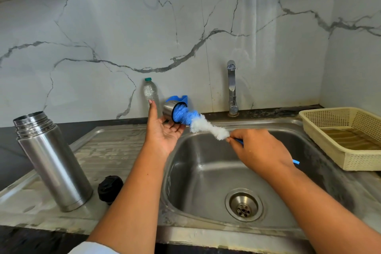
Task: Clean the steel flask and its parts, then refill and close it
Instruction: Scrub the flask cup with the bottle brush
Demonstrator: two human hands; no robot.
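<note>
The steel flask (54, 163) stands open and upright on the left drainboard, with its black stopper (109, 189) lying beside its base. My left hand (162, 130) holds the flask's steel cup lid (169, 110) tilted on its side above the sink's left rim, fingers partly straight, the thumb hidden behind the cup. My right hand (260, 151) grips the blue handle of a bottle brush (203, 125). The brush's blue bristle end is pushed into the cup's mouth, and its white bristles trail out toward my right hand.
A steel sink (216, 173) with a drain sits below the hands, a tap (232, 88) behind it. A clear plastic bottle (152, 94) and a blue holder (179, 98) stand by the wall. A cream plastic basket (348, 136) sits at the right.
</note>
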